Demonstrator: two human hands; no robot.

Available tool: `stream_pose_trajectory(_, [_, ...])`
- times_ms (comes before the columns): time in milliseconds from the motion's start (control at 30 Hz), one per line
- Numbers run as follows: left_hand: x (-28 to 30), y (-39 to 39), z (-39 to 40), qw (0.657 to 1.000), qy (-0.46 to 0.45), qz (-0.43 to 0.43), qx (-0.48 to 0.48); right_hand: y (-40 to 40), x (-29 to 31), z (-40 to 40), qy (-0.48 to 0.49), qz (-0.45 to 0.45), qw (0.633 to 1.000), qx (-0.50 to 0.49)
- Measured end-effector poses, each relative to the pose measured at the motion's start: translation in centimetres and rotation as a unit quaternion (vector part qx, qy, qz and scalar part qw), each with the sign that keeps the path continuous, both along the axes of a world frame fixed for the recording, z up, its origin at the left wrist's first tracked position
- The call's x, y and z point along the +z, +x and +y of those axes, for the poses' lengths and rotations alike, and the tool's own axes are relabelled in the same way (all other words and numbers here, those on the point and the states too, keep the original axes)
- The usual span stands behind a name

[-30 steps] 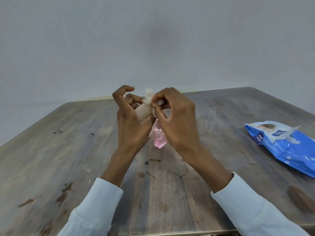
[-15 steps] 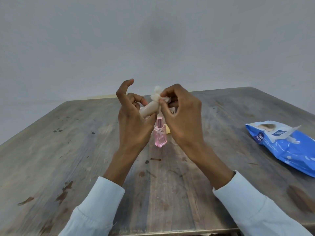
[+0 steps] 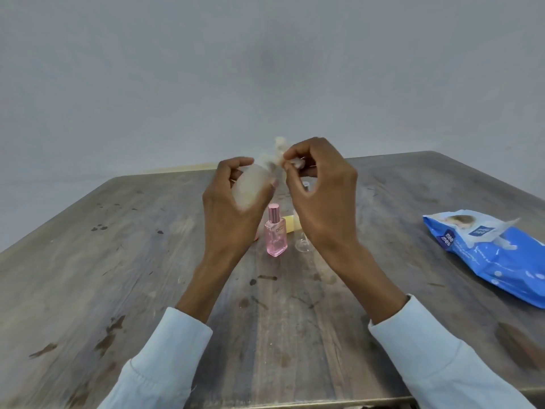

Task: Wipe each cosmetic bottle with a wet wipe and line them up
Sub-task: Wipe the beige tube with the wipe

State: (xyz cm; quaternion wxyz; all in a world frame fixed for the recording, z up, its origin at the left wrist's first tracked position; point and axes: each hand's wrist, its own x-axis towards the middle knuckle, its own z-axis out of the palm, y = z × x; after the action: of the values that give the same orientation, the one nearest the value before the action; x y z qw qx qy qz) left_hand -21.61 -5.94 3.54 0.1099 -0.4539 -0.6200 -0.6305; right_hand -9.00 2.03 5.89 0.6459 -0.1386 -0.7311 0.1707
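Note:
My left hand (image 3: 228,208) grips a pale beige cosmetic bottle (image 3: 250,187), tilted and blurred, raised above the table. My right hand (image 3: 321,199) pinches a crumpled white wet wipe (image 3: 280,154) against the bottle's upper end. Below the hands, a small pink glass bottle (image 3: 276,231) with a pink cap stands upright on the wooden table (image 3: 147,276). A yellowish bottle (image 3: 290,224) lies behind it, mostly hidden by my right hand. A clear glass item (image 3: 303,245) sits beside the pink bottle, partly hidden by my wrist.
A blue wet-wipe pack (image 3: 489,255) with its flap lifted lies at the table's right side. The table's near edge runs along the bottom of the view. A plain grey wall stands behind the table.
Both hands have risen slightly and drawn a little apart. The left index finger has curled down round the beige bottle. The wipe has moved toward the bottle's top end.

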Motion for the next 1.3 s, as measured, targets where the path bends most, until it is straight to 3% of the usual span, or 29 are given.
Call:
stream_pose_trajectory(100, [0.5, -0.2, 0.1, 0.988, -0.016, -0.123, -0.088, 0.1, 0.4, -0.2, -0.020, 0.032, 0.999, 0.025])
stream_pose_trajectory(233, [1.2, -0.1, -0.3, 0.938, -0.009, -0.282, -0.200, 0.0, 0.3, -0.8, -0.008, 0.001, 0.998, 0.063])
stream_pose_trajectory(333, [1.1, -0.5, -0.3, 0.917, -0.006, -0.310, -0.250, -0.3, 0.1, -1.2, 0.015, -0.024, 0.996, 0.087])
stream_pose_trajectory(500, [0.9, -0.4, -0.6, 0.917, -0.015, -0.327, -0.229, -0.9, -0.8, -2.2, 0.073, -0.085, 0.988, 0.105])
stream_pose_trajectory(633, [0.7, -1.3, -0.9, 0.864, 0.011, -0.394, -0.312, -1.3, -1.3, -3.4, 0.139, -0.131, 0.975, 0.114])
stream_pose_trajectory(700, [0.9, -1.0, -0.8, 0.865, 0.007, -0.406, -0.297, -1.2, -1.3, -3.2, 0.132, -0.124, 0.977, 0.110])
stream_pose_trajectory(900, [0.8, 0.0, -0.4, 0.892, -0.068, -0.354, -0.274, -0.7, -0.7, -1.3, 0.022, -0.035, 0.998, 0.053])
stream_pose_trajectory(1033, [1.3, 0.3, -0.6, 0.887, 0.006, -0.387, -0.252, -0.7, -0.8, -2.1, 0.040, -0.111, 0.981, 0.155])
stream_pose_trajectory(1133, [1.2, -0.2, -0.3, 0.892, 0.026, -0.375, -0.250, -0.4, -0.5, -2.0, -0.079, -0.141, 0.955, 0.250])
stream_pose_trajectory(1300, [0.2, -0.1, 0.3, 0.973, -0.021, -0.149, -0.177, 0.6, 0.5, -0.5, -0.207, -0.049, 0.930, 0.299])
